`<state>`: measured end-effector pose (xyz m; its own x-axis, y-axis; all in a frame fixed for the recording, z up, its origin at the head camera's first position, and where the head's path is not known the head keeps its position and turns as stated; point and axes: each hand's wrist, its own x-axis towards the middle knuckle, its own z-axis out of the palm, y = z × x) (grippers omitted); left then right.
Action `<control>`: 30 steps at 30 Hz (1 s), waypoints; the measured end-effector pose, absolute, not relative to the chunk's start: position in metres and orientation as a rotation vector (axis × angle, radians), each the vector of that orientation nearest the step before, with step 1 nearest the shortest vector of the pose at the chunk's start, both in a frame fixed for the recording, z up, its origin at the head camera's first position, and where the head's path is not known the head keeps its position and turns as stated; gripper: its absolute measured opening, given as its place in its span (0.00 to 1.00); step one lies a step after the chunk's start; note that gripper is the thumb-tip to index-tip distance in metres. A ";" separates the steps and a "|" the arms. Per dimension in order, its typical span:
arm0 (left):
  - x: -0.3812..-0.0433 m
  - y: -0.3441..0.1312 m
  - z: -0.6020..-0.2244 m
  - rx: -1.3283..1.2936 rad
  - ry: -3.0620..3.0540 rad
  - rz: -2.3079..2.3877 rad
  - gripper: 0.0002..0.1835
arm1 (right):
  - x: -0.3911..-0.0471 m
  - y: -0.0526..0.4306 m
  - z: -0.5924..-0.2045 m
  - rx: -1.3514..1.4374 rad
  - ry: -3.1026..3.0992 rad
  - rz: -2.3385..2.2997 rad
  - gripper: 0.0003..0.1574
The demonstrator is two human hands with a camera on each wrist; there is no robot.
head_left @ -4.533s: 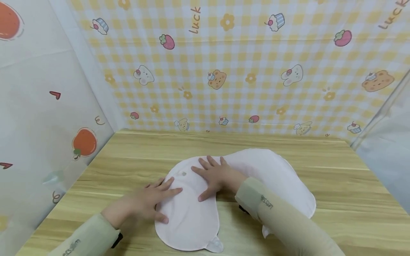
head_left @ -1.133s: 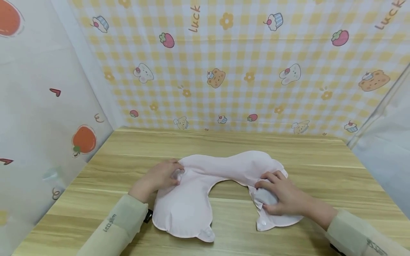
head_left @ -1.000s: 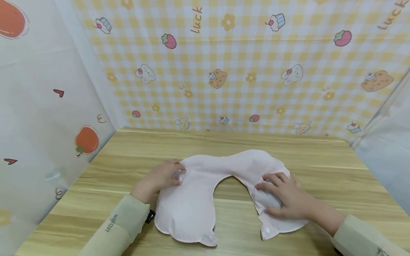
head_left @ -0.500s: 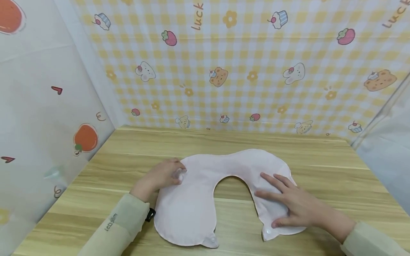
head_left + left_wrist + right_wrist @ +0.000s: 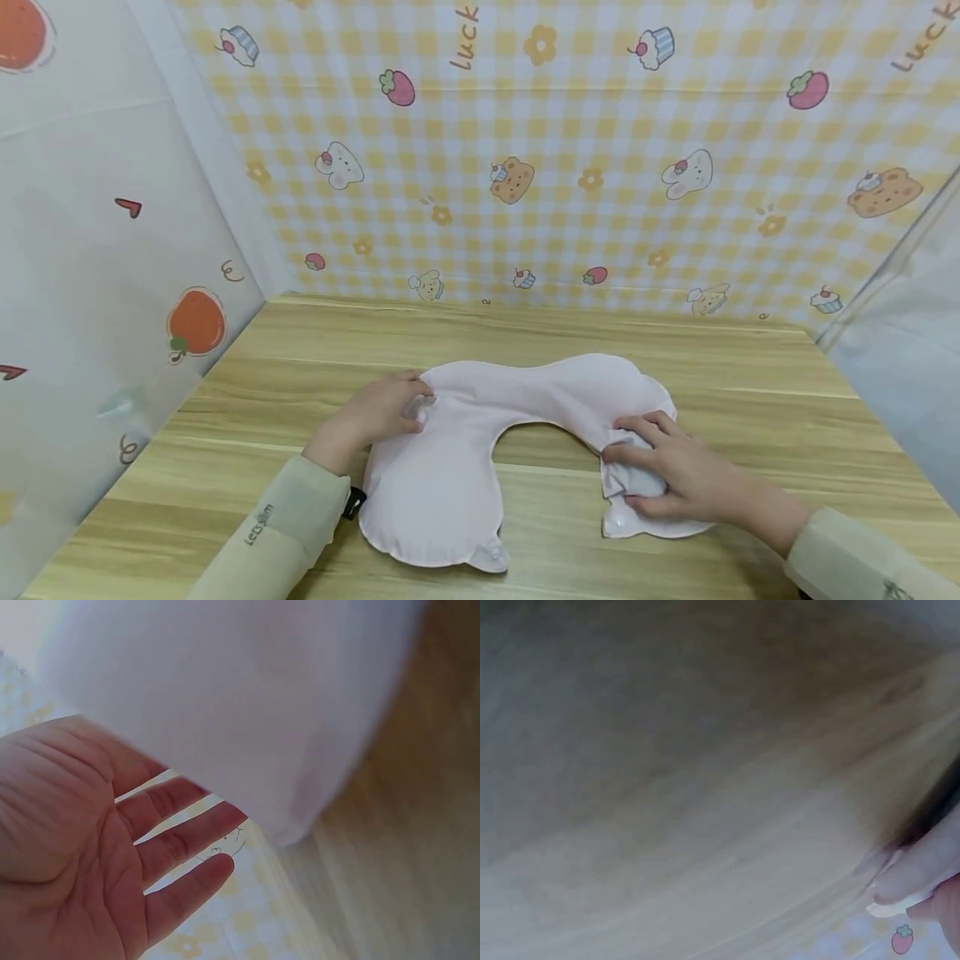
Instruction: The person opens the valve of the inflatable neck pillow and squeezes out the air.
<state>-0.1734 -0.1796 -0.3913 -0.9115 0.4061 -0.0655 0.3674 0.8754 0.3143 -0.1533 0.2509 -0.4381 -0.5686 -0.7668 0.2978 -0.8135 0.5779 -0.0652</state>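
Observation:
A pale pink inflatable neck pillow (image 5: 435,492), U-shaped, lies on the wooden table with its two ends toward me. At its upper left edge my left hand (image 5: 382,408) pinches a small clear valve (image 5: 420,407) between thumb and fingers. My right hand (image 5: 686,475) grips the right lobe, and the film bunches into wrinkles under the curled fingers. The left lobe looks puffed. In the left wrist view the pillow (image 5: 240,705) hides the fingertips of my left hand (image 5: 82,840). Only some fingers (image 5: 922,862) of my right hand show at the right wrist view's lower right edge.
The wood-grain table (image 5: 300,350) extends around the pillow. Behind it stands a yellow checked backdrop (image 5: 555,225) with cartoon prints. White printed sheeting (image 5: 97,275) closes the left side, and pale sheeting (image 5: 915,333) hangs at the right.
Earlier both hands lay spread on the pillow's left lobe. Since then the left has taken the valve, and the right moved to the right lobe, eased off, then squeezed again, drawing that end inward.

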 end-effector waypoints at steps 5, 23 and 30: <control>-0.172 -0.178 -0.390 0.603 2.914 0.449 0.23 | -0.156 0.250 -0.441 1.313 -2.528 0.280 0.34; -0.163 -0.175 -0.388 0.536 2.873 0.451 0.24 | -0.148 0.247 -0.430 1.234 -2.675 0.403 0.30; -0.160 -0.173 -0.386 0.519 2.857 0.478 0.25 | -0.166 0.236 -0.406 1.092 -2.746 0.451 0.25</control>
